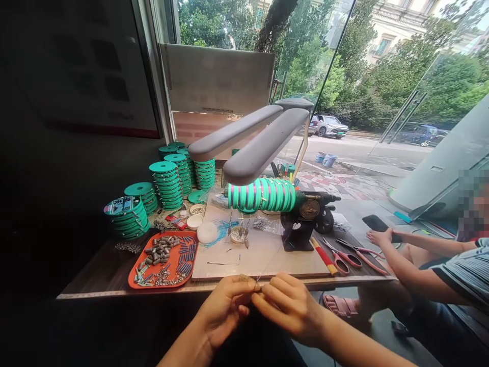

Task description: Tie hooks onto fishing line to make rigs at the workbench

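Both hands meet in front of the table's near edge. My left hand point(229, 308) pinches a tiny piece at its fingertips, too small to make out. Touching it from the right, my right hand point(292, 306) has its fingers curled together around the same spot, where a thin thread shows. Beyond them lies a light work board point(267, 265) with a thin metal tool point(223, 263). Green spools point(263, 194) sit in a row on a black winding device point(300, 229), with small metal pieces hanging below.
An orange tray point(133, 265) of metal weights and small parts stands left, before stacked green spools point(166, 186). Scissors point(338, 262) and pliers point(367, 252) lie right. A lamp point(252, 148) overhangs the board. At right sits a person point(431, 255) holding a phone point(378, 227).
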Tool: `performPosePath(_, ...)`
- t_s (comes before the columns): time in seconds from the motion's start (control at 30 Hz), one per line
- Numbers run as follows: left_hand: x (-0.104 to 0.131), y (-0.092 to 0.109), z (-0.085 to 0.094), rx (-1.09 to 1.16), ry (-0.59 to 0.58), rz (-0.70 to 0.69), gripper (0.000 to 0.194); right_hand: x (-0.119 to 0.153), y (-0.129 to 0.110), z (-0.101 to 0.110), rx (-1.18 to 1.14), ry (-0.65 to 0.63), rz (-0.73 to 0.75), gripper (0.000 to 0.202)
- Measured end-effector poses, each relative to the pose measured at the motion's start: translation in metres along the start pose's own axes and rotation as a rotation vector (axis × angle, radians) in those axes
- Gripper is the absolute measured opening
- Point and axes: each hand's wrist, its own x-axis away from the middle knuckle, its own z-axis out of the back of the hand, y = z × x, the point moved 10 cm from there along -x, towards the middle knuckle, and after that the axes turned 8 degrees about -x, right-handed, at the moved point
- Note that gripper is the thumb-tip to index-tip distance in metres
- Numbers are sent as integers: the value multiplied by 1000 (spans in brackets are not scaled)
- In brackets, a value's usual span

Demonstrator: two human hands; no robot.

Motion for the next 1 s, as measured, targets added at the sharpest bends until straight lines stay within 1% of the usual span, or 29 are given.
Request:
performPosePath(0.03,0,-2,-2,27,-12,18,22,4,-3,-5,-3,9,17,31)
performPosePath(0.07,1,-4,-4,52,-17,27,22,6,-4,-7,-25,50,9,30)
performPosePath(0.1,2,-4,-4,75,-12,26,22,8,0,-7,-77,111,-35,29)
performPosePath(0.13,3,-4,-4,99,0,21,21,12,8,-7,-167,171,-122,29)
performPosePath(0.17,4,-4,-4,117,11,15,20,17,21,-10,-294,219,-254,29)
performPosePath(0.2,5,-3,-4,114,9,3,19,26,37,-19,-457,244,-427,30)
performPosePath(0.23,6,0,-5,77,-5,-22,19,39,51,-33,-643,235,-622,33)
performPosePath(0.27,6,5,-7,-3,-22,-72,19,52,58,-52,-832,183,-809,39)
performPosePath(0.3,7,13,-8,-131,-33,-156,19,66,59,-70,-995,100,-974,47)
performPosePath(0.33,10,24,-9,-296,-23,-273,19,77,54,-83,-1111,21,-1099,55)
performPosePath(0.37,15,37,-10,-480,12,-408,18,84,49,-90,-1168,-45,-1181,59)
performPosePath(0.4,21,47,-12,-658,65,-540,17,88,45,-90,-1170,-88,-1214,60)
performPosePath(0.43,28,55,-14,-820,126,-658,16,86,42,-86,-1128,-107,-1202,58)
performPosePath(0.5,40,61,-21,-1078,213,-852,14,69,38,-68,-997,-112,-1071,48)
performPosePath(0.57,52,61,-28,-1227,288,-1067,15,44,34,-49,-901,-119,-918,37)
performPosePath(0.6,61,60,-31,-1268,337,-1196,15,33,35,-43,-878,-129,-885,32)
performPosePath(0.63,69,58,-33,-1298,392,-1316,15,23,39,-39,-870,-141,-890,28)
performPosePath(0.7,80,53,-34,-1357,511,-1495,16,9,54,-37,-891,-171,-993,22)
performPosePath(0.77,85,49,-34,-1428,631,-1578,20,2,70,-45,-951,-228,-1164,18)
performPosePath(0.83,87,48,-33,-1471,738,-1605,21,-3,79,-59,-1022,-326,-1301,14)
performPosePath(0.9,88,50,-32,-1491,795,-1614,20,-8,82,-71,-1067,-442,-1352,10)
performPosePath(1.0,88,51,-33,-1510,799,-1625,20,-15,82,-82,-1085,-550,-1348,9)
